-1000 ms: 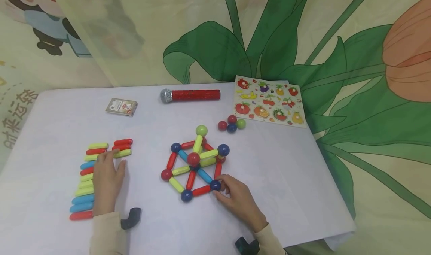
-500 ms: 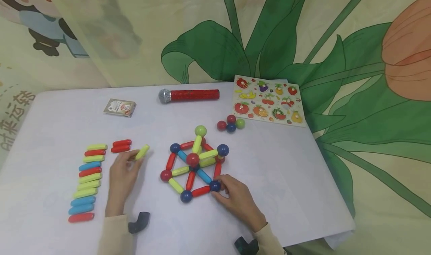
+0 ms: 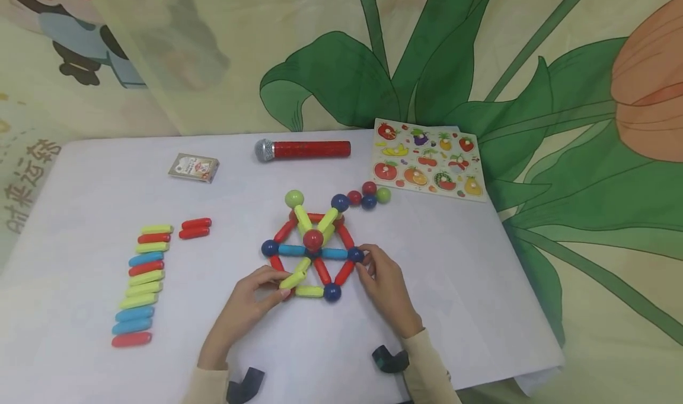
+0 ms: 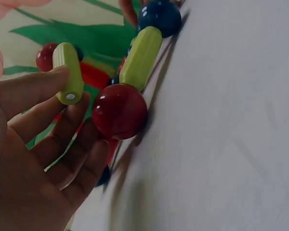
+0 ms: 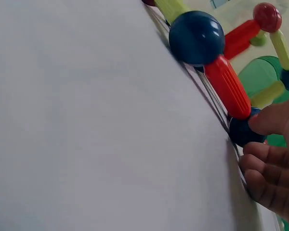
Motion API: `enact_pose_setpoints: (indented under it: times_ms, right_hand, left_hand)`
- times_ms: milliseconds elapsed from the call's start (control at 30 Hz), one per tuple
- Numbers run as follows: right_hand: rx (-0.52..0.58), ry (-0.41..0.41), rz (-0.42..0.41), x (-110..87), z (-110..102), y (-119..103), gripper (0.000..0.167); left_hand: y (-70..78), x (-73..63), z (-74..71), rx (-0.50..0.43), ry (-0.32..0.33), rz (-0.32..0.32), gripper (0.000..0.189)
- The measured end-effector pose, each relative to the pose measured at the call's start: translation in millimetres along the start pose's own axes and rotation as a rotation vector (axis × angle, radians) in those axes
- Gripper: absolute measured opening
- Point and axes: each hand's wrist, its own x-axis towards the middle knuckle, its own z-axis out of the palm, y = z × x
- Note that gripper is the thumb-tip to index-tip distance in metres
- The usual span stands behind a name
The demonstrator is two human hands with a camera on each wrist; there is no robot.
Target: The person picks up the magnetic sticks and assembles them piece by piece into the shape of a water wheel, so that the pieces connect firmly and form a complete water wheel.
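A magnetic ball-and-stick frame stands on the table, with a red ball [image 3: 313, 239] raised over its middle. My left hand [image 3: 240, 303] pinches a loose yellow-green magnetic rod [image 3: 291, 280] between thumb and forefinger above the frame's front-left corner. In the left wrist view that rod [image 4: 68, 72] is tilted, one metal end showing, and the other fingers lie right by the corner's red ball [image 4: 119, 111]. On the opposite side, my right hand [image 3: 389, 288] holds the frame's right corner by a blue ball [image 3: 354, 254]; thumb and fingers wrap it in the right wrist view.
Several coloured rods [image 3: 141, 288] lie in a column at the left, beside two red rods [image 3: 195, 228]. Behind the frame are loose balls [image 3: 369, 202], a fruit puzzle board [image 3: 429, 161], a red toy microphone [image 3: 312, 149] and a small card box [image 3: 194, 168].
My left hand has picked up the yellow-green rod beside the two red ones and carried it right to the frame. The frame has turned counterclockwise, my right hand moving away with its blue corner.
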Motion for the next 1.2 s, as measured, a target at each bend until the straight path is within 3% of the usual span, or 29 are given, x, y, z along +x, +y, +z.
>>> enact_pose_setpoints:
  times_ms: [100, 200, 400, 567, 700, 800, 967, 1067, 1200]
  right_hand:
    - [0.059, 0.018, -0.001, 4.9, -3, -1, 0.036]
    - [0.211, -0.027, 0.013, 1.1, -8, -9, 0.034]
    - [0.586, -0.261, -0.062, -10.3, -9, -31, 0.029]
    - [0.702, -0.258, -0.051, -3.9, -4, -32, 0.024]
    - [0.803, -0.187, 0.029, 12.6, -9, -24, 0.026]
    - [0.822, -0.128, 0.082, 25.3, -14, -20, 0.026]
    - [0.811, -0.107, 0.064, 36.7, -16, -20, 0.028]
    - [0.828, -0.132, 0.053, 39.0, -14, -23, 0.029]
    - [0.825, -0.139, 0.023, 40.1, -11, -24, 0.03]
  left_hand:
    - [3.5, -1.3, 7.5, 0.003, -0.055, 0.045, 0.027]
    - [9.7, -0.8, 14.6, 0.026, -0.068, 0.114, 0.026]
    - [27.8, 8.5, 27.4, 0.054, -0.02, 0.235, 0.027]
    - [32.3, 14.9, 29.6, 0.081, 0.034, 0.242, 0.028]
    - [23.3, 16.2, 14.0, 0.114, 0.166, 0.183, 0.03]
    - [8.3, 17.9, -6.8, 0.161, 0.324, 0.104, 0.031]
    - [-21.4, 22.8, -45.3, 0.286, 0.59, -0.059, 0.038]
    - [-30.4, 24.8, -62.6, 0.358, 0.633, -0.163, 0.046]
    - [-31.2, 28.5, -75.3, 0.405, 0.592, -0.269, 0.053]
